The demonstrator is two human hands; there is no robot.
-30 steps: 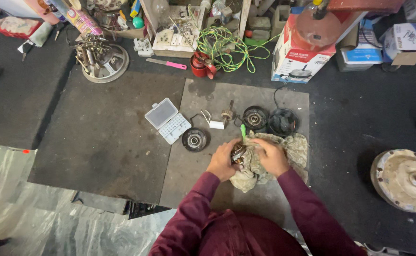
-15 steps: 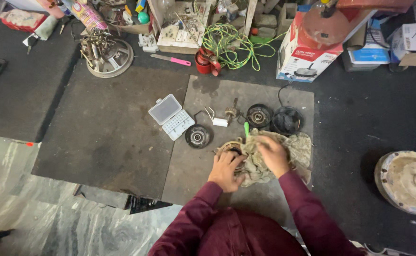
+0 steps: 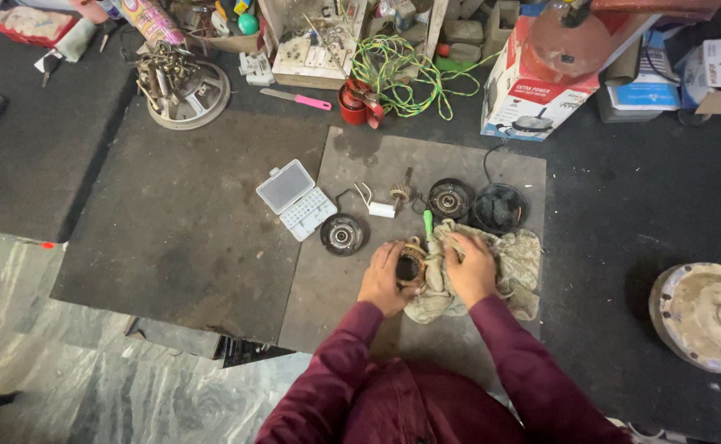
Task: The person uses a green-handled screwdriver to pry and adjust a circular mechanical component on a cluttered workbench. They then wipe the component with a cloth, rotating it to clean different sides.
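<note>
Here, notes run left to right, clock directions taken from the hands.
Setting: grey mat (image 3: 426, 164) on a dark floor; person in maroon sleeves.
Far left: round metal housing (image 3: 184, 86) filled with loose parts, at about 10 o'clock, well apart.
Parts box: small clear plastic case (image 3: 296, 198), lid open, at 10 o'clock, near.
Bearing cap: dark round disc (image 3: 342, 234), at 10 o'clock, just beside the left hand.
Left hand (image 3: 385, 281): closed around the wound motor coil (image 3: 411, 265), fingers curled on its left side.
Coil position: on the mat, between both hands, partly wrapped in the rag (image 3: 492, 275).
Right hand (image 3: 469, 270): pressed flat on the rag, which covers the coil's right side; clamped on rag and coil together.
Green-handled tool (image 3: 428, 222): at 12 o'clock, touching the rag's upper edge.
Black round parts (image 3: 449, 199): at 12 to 1 o'clock, near.
Far right: pale fan housing (image 3: 702, 316), at 3 o'clock, well apart.
</note>
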